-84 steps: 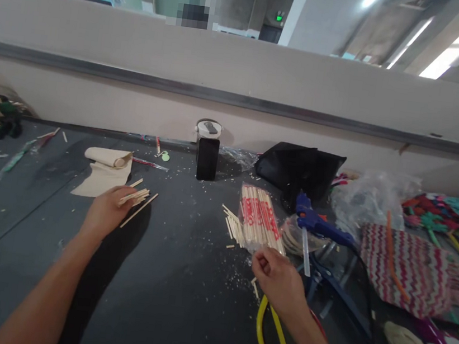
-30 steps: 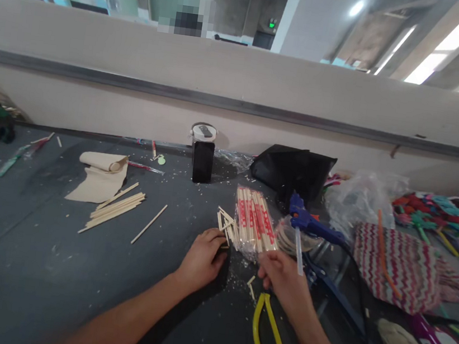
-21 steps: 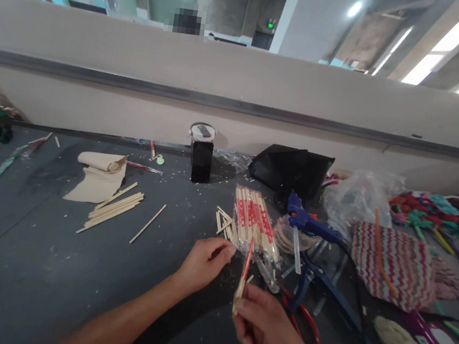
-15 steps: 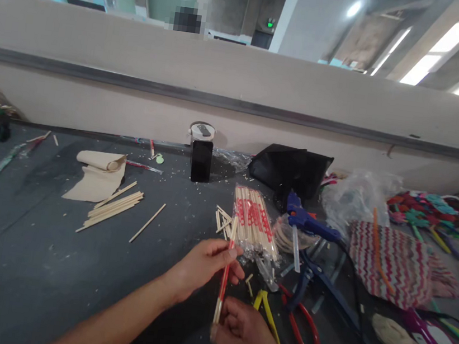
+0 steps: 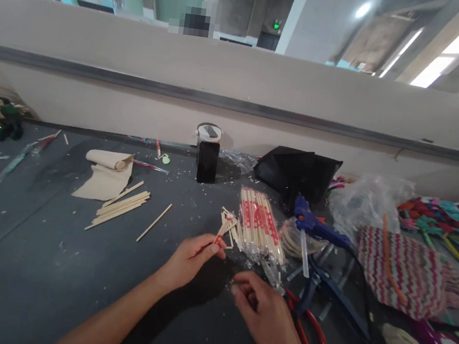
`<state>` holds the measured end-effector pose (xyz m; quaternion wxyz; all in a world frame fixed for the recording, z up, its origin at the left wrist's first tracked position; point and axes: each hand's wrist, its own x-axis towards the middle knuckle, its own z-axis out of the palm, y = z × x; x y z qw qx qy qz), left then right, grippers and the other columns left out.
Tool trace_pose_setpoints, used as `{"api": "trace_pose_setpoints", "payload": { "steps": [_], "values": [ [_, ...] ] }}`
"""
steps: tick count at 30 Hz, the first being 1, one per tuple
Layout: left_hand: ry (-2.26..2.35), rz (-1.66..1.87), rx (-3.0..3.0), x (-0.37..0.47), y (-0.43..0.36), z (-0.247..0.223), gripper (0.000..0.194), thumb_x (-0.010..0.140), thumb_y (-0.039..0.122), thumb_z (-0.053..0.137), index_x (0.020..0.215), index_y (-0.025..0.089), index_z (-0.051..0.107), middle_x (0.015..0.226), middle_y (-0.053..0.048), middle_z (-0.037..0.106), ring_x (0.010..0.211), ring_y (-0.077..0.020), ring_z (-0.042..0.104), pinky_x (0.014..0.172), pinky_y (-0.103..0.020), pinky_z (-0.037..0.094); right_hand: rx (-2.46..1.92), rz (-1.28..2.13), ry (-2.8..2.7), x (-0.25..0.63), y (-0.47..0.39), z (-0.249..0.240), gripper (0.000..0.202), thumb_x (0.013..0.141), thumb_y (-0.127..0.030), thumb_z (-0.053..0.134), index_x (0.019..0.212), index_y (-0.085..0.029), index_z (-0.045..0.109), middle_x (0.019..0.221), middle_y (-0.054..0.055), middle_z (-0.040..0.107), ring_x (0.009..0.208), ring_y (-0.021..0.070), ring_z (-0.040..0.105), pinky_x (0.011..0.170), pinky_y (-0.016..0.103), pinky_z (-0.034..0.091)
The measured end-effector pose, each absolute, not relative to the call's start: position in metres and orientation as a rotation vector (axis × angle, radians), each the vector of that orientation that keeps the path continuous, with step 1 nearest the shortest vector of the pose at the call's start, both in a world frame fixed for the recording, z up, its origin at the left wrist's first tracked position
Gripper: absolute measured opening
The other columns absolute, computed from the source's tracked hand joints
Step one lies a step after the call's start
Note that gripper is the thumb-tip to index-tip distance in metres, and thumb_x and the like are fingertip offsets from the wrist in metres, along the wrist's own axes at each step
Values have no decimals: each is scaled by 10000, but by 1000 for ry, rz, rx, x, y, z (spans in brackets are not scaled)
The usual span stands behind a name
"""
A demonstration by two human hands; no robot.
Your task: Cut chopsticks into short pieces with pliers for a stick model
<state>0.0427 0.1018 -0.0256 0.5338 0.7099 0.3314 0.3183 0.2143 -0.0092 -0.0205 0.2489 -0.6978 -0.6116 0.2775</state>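
My left hand (image 5: 197,255) pinches a short red-and-cream wrapped chopstick packet (image 5: 221,232), tilted up beside a small pile of short stick pieces (image 5: 232,230). My right hand (image 5: 257,297) is to its right with fingers curled and thumb near the fingertips; whether anything small is between them cannot be made out. Just beyond the hands lies a clear bag of chopsticks with red print (image 5: 259,218). At the left, several long sticks (image 5: 121,208) lie together near a beige cloth roll (image 5: 106,175), with one single stick (image 5: 154,222) apart.
Behind stand a phone (image 5: 207,162) and a white-topped container (image 5: 209,131). To the right are a black bag (image 5: 297,169), a blue glue gun (image 5: 315,224), red-handled pliers (image 5: 319,342), a zigzag-patterned cloth (image 5: 403,268) and coloured yarn pieces (image 5: 447,217). A low partition runs across the back.
The wrapped sticks between my hands have left my right hand; only a shorter-looking length shows in my left. My right hand has moved apart to the right, over the yellow handles. The view has shifted slightly.
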Motion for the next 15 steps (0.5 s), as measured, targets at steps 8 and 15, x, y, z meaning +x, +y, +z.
{"api": "trace_pose_setpoints", "payload": {
  "steps": [8,15],
  "values": [
    [734,692,1635,44,101,-27,303,893,401,434,883,164,624,802,-44,690,764,-141,610,717,-241,440,-1783,767,-1508,234,-12,-6,217,866,-371,492,935,-209,620,818,32,680,740,163,642,670,244,487],
    [644,667,1650,42,102,-27,328,886,420,445,849,166,648,836,-48,690,780,-144,604,728,-237,438,-1589,691,-1461,207,22,27,345,857,-370,534,1153,-199,578,786,21,630,652,134,583,623,241,484]
  ]
}}
